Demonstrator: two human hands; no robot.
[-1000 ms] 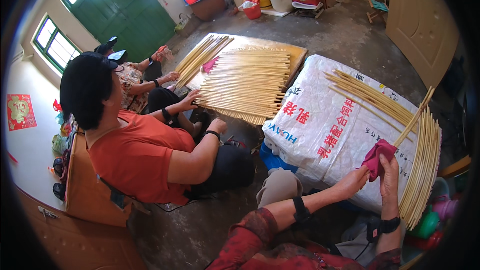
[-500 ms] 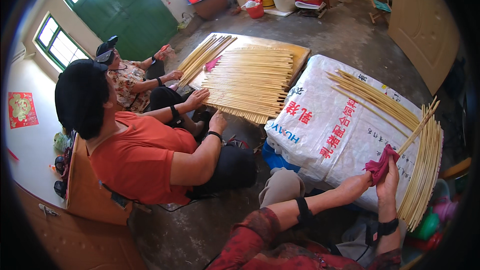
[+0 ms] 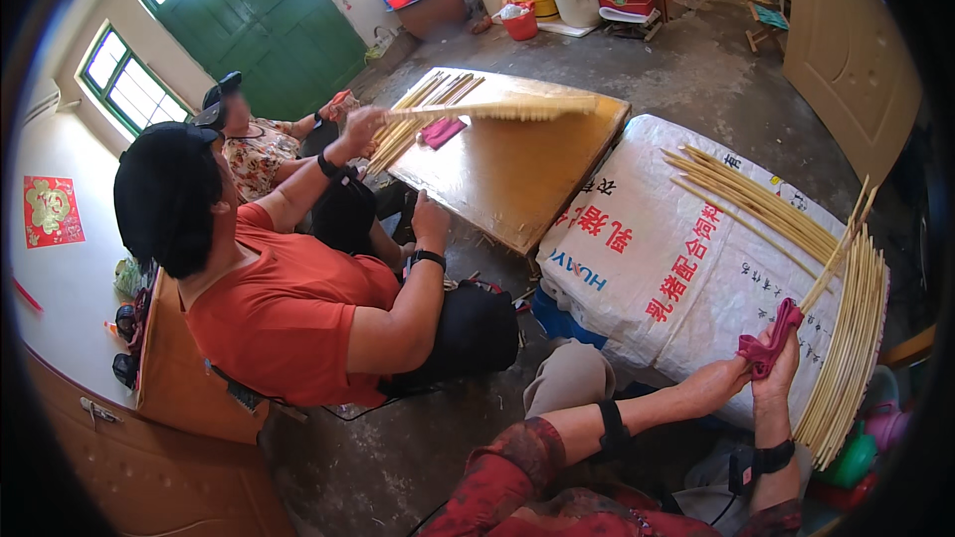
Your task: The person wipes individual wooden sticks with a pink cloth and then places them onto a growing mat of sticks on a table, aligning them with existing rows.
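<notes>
My right hand [image 3: 778,366] is wrapped round a magenta cloth [image 3: 774,340]. Out of the cloth's far side stick a few thin wooden sticks [image 3: 834,261], slanting up to the right. At the cloth's near end is my left hand [image 3: 718,384], its fingers closed on the cloth; the stick ends there are hidden. Beside my right hand, a dense row of similar sticks [image 3: 846,353] lies along the right edge of the white sack-covered surface [image 3: 622,283]. Farther back on the same cover rests a looser bundle of sticks [image 3: 761,201].
To the left, a co-worker in an orange shirt [image 3: 298,288] holds a blurred bunch of sticks [image 3: 517,109] over a wooden board [image 3: 527,174]. Another person [image 3: 261,154] sits beyond. Coloured plastic items [image 3: 851,457] stand low at right, and a door panel [image 3: 846,70] is behind.
The sticks spread across the wooden board were lifted off by the co-worker in orange. My hands have shifted slightly, and the cloth now sits more tightly round my sticks.
</notes>
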